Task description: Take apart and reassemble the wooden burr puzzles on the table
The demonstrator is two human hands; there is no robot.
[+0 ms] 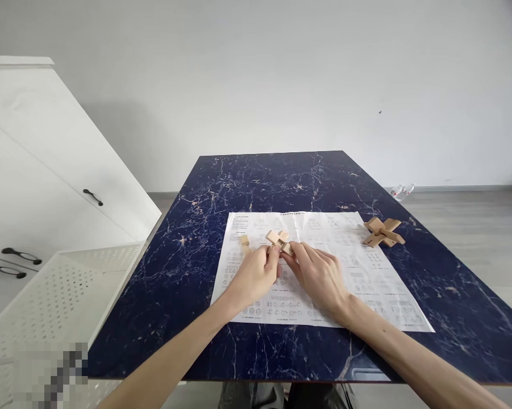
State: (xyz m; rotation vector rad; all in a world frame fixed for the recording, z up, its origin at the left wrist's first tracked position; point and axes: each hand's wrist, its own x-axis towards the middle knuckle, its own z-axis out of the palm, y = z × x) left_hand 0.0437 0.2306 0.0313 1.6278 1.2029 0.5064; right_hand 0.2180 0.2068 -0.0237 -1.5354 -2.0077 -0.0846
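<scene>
Two bare hands meet over a printed sheet (366, 284) on a blue, pale-veined surface (259, 184). The left hand (258, 272) pinches the near side of a wooden cluster (277, 236) between thumb and fingers; the right hand (317, 278) grips its near right end, the other fingers curled. The cluster is raised at the fingertips above the middle-left of the sheet, and its lower part is covered by the fingers.

Writing: a dark heading runs along the sheet's far edge, with small paragraphs at the far left corner and rows of captioned diagrams below — all too small to read. Part of the print lies under the hands and forearms. A dark mark shows on one arm of a wooden cross (383, 233) at the sheet's right edge; its form cannot be made out.

Partly hidden: a loose block (245, 243) just beyond the left hand, its near end masked. Beyond the surface's right edge, a clear object (403, 192) with red spots is hard to identify. At left, a white cabinet (59, 153) and a perforated basket (62, 289) are cut off by the frame — pixelation masks the basket's near corner.
</scene>
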